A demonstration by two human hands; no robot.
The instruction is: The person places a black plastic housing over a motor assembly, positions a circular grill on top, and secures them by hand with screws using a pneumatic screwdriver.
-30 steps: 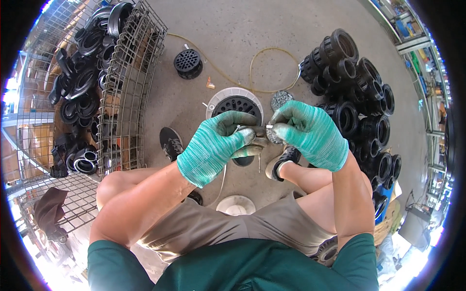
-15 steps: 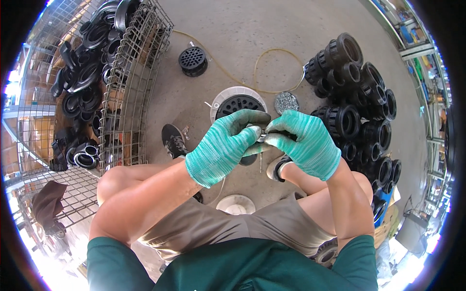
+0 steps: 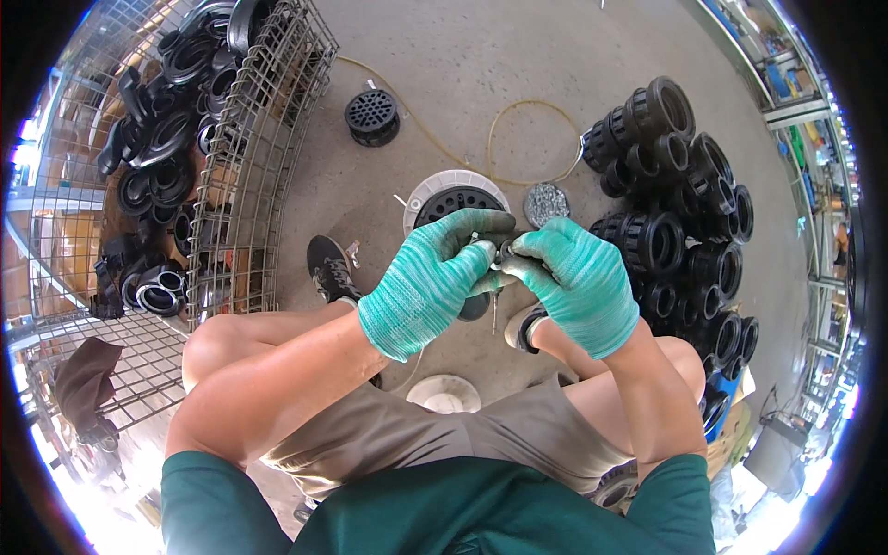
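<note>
Head view: person seated, knees apart, both forearms in from below, striped green gloves on both hands. Left grip [image 3: 430, 277]: clenched, thumb and fingertips closed on a small part [image 3: 503, 253]. Right grip [image 3: 572, 282]: also pinched, thumb and forefinger on the same part from the right. Part is dark and shiny, mostly covered by the gloves, so can't read its shape. It sits between the two sets of fingertips, held up in front of the lap. Thin stem [image 3: 493, 313] shows below the fingers; can't tell what it belongs to.

On the floor: white base [image 3: 453, 178] beyond the hands, black grate [image 3: 455, 199] on it, partly covered by the left glove. Dish of grey bits [image 3: 547, 203] just right of that. Second grate [image 3: 372, 111] farther off to the left, near the yellow hose [image 3: 446, 151]. White round piece [image 3: 444, 393] close to the shorts.

Left side: wire cage [image 3: 264, 139] with black parts [image 3: 166, 139] piled inside. Right side: stacked black fittings [image 3: 661, 240], shelves [image 3: 800, 111] behind.
</note>
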